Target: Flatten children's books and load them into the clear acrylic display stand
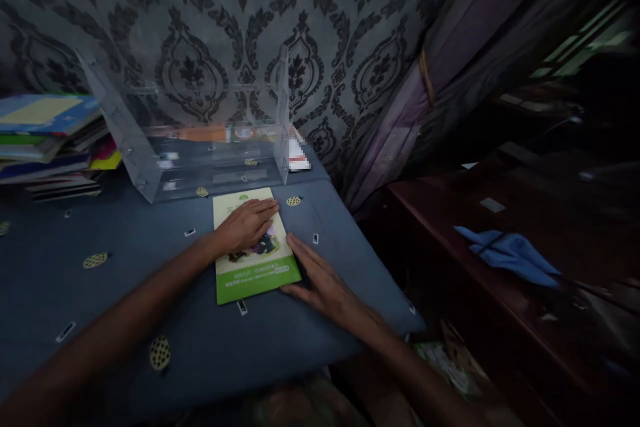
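Observation:
A thin book (pixel 255 275) with a cream cover and a green band along its near edge lies flat on a blue patterned tablecloth (pixel 200 340). My left hand (pixel 246 225) rests on top of the cover, fingers stretched out to the right and hiding part of the picture. At the book's right edge is my right hand (pixel 325 283), its fingers extended and the thumb apart near the lower right corner. Just behind the book stands a clear plastic rack (pixel 215 163) with transparent side panels.
Several books (pixel 50 137) are stacked at the left. Beyond the table's right edge is a dark reddish-brown surface (pixel 450 240) with a blue cloth (pixel 510 255) on it. A purple curtain (pixel 400 120) hangs beside the patterned wall.

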{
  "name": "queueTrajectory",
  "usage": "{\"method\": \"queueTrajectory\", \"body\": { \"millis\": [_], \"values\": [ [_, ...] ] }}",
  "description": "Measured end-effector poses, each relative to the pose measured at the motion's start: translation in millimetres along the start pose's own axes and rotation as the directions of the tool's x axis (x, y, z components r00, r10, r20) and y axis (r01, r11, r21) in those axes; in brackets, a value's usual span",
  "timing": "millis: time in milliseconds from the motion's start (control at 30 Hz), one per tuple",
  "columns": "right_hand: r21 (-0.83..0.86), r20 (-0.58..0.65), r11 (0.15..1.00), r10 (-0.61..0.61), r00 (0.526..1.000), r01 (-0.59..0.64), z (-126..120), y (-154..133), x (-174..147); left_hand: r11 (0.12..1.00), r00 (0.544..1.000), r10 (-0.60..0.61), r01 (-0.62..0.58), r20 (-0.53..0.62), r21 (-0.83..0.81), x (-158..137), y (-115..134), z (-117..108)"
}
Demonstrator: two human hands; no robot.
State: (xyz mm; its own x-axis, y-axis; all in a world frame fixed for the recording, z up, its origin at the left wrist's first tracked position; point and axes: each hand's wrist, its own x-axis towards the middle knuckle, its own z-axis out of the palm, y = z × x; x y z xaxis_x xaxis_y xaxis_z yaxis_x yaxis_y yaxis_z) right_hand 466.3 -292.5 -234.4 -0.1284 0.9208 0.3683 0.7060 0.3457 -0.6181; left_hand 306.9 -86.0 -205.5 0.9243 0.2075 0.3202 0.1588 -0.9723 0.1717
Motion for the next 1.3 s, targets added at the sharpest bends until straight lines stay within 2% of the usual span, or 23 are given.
{"method": "queueTrajectory", "body": {
  "millis": [333, 600, 800, 933, 1167, 1300],
  "values": [
    [0.03, -0.003, 0.994, 0.107, 0.994, -0.107, -1, -5, 4, 0.985, 0.984, 0.116, -0.097, 0.132, -0.141, -23, 57, -22],
    [0.033, 0.01, 0.997, 0.075, 0.997, -0.075, -1, 0, 1, 0.951, 0.971, 0.178, -0.128, 0.161, -0.283, -41, 94, -32],
    [-0.019, 0.041, 0.999, -0.033, 0.999, 0.033, -4, 0, 2, 0.965, 0.97, 0.136, -0.084, 0.203, -0.248, -57, 104, -29],
    [-0.032, 0.077, 0.999, -0.027, 0.997, 0.03, -7, -2, 2, 0.976, 0.974, 0.095, -0.05, 0.205, -0.214, -75, 107, -34],
    [-0.142, 0.129, 0.989, -0.011, 0.992, 0.029, -14, -10, 2, 0.989, 0.994, 0.002, 0.014, 0.108, -0.148, -126, 108, -45],
    [-0.194, 0.136, 0.974, -0.087, 0.987, 0.112, -16, -29, 13, 0.994, 0.996, -0.068, 0.072, 0.052, -0.082, -152, 108, -47]
  ]
}}
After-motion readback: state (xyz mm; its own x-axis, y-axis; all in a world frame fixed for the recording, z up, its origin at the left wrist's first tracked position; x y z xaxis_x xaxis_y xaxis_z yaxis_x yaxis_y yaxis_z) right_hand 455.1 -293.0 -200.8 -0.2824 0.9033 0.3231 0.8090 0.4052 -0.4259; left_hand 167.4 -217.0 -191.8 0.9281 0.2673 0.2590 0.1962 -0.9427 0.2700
